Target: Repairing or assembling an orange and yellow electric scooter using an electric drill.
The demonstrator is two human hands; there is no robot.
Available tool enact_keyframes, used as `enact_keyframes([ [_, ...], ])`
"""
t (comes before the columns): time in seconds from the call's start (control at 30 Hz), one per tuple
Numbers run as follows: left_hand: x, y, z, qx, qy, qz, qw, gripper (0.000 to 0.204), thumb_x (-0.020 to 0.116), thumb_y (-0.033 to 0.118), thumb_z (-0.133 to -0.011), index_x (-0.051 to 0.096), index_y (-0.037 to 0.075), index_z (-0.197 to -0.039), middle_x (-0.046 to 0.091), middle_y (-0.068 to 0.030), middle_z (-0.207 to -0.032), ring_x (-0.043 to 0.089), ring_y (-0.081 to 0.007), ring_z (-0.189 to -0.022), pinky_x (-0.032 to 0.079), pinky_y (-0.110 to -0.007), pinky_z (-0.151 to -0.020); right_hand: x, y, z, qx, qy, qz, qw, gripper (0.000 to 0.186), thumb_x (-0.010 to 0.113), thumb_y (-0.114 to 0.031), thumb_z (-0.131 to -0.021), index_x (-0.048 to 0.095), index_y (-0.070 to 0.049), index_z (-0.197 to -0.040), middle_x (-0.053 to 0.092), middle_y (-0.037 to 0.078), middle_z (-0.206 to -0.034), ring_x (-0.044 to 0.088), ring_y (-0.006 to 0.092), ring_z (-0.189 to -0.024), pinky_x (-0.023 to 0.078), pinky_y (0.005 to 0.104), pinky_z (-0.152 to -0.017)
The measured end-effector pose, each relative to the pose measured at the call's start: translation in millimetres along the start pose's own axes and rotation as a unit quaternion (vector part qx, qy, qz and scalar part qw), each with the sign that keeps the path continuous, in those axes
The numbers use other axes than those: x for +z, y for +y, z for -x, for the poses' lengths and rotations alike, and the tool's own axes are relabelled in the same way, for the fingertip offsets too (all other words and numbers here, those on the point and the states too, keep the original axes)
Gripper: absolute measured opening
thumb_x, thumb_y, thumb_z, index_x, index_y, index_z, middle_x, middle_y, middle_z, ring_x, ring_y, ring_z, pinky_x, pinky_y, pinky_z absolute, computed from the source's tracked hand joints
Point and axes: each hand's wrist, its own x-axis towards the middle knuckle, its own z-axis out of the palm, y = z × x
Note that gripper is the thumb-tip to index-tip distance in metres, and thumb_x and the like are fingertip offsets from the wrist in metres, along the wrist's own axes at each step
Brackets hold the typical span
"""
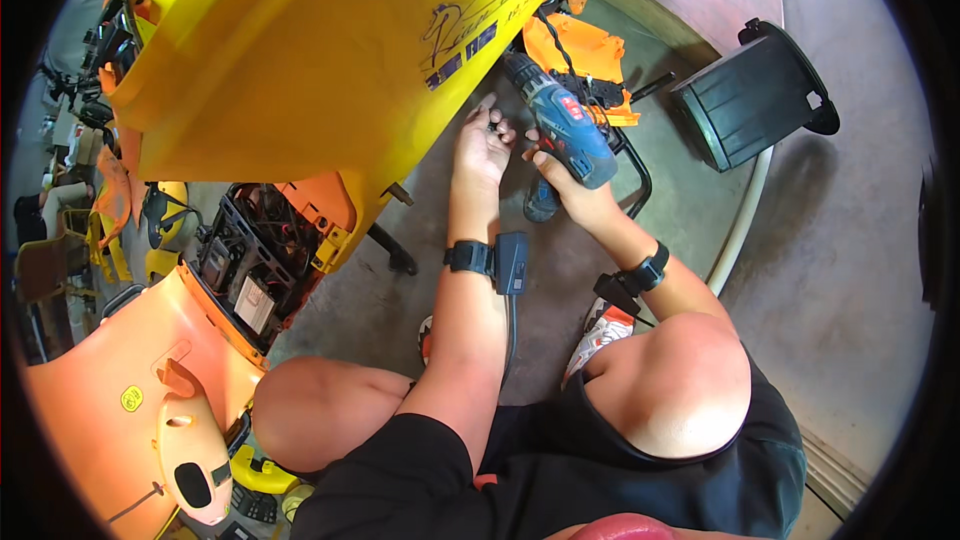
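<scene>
My right hand (560, 175) is closed round the grip of a blue cordless drill (568, 120). The drill's dark chuck points up and to the left, close to the lower edge of a large yellow body panel (290, 70). Just left of the drill, my left hand (484, 147) is turned palm up with its fingers curled. A small dark thing shows among those fingers, too small to name. The drill's front end is partly lost against dark parts behind it.
An orange plastic piece (590, 50) with black parts lies beyond the drill. A black bin (750, 95) stands tilted at the right, near a pale hose (745, 215). Left of me is an opened orange body (150, 340) with exposed electrical parts (255, 270).
</scene>
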Motion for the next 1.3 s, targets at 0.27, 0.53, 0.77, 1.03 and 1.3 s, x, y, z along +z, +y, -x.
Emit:
enact_keyframes([
  [0.27,17,-5,-1,0.008,-0.002,-0.035,0.999,0.034,0.048,0.009,-0.094,0.049,0.002,-0.127,0.052,-0.0016,-0.083,0.049,-0.0148,-0.072,0.042,-0.028,-0.065,-2,3,5,-0.012,0.062,-0.02,0.998,0.029,0.056,0.001,-0.087,0.055,0.003,-0.116,0.063,0.008,-0.101,0.063,0.0158,-0.087,0.051,0.0308,-0.08],
  [0.53,31,5,-6,0.042,-0.07,0.068,0.994,0.031,0.047,0.019,-0.095,0.056,0.006,-0.123,0.057,-0.0019,-0.093,0.052,-0.0161,-0.089,0.045,-0.03,-0.08,-7,-8,3,0.059,0.038,-0.055,0.996,0.033,0.055,0.005,-0.08,0.057,0.002,-0.113,0.064,0.008,-0.099,0.063,0.0163,-0.081,0.051,0.0304,-0.075],
  [0.77,45,4,2,0.089,-0.077,0.073,0.99,0.02,0.051,0.01,-0.094,0.06,0.005,-0.112,0.063,-0.0061,-0.109,0.058,-0.0194,-0.104,0.044,-0.037,-0.095,-2,0,1,0.042,0.025,-0.068,0.996,0.031,0.055,0.003,-0.082,0.056,0.001,-0.112,0.063,0.007,-0.1,0.063,0.0163,-0.082,0.051,0.0297,-0.075],
  [1.03,48,9,2,0.112,-0.054,0.038,0.992,0.017,0.054,0.008,-0.093,0.062,0.008,-0.107,0.063,-0.0031,-0.106,0.059,-0.0173,-0.101,0.048,-0.037,-0.089,4,4,-1,0.05,0.016,-0.05,0.997,0.031,0.055,0.003,-0.082,0.056,0.001,-0.113,0.062,0.005,-0.099,0.061,0.0148,-0.082,0.05,0.0292,-0.075],
  [1.3,50,11,4,0.125,-0.072,0.032,0.989,0.01,0.058,0.003,-0.089,0.061,0.011,-0.096,0.063,-0.0051,-0.108,0.059,-0.0192,-0.102,0.047,-0.038,-0.092,12,6,1,0.08,0.051,-0.103,0.99,0.02,0.055,-0.004,-0.083,0.062,0.0,-0.101,0.061,0.005,-0.087,0.059,0.0142,-0.075,0.048,0.0277,-0.069],
])
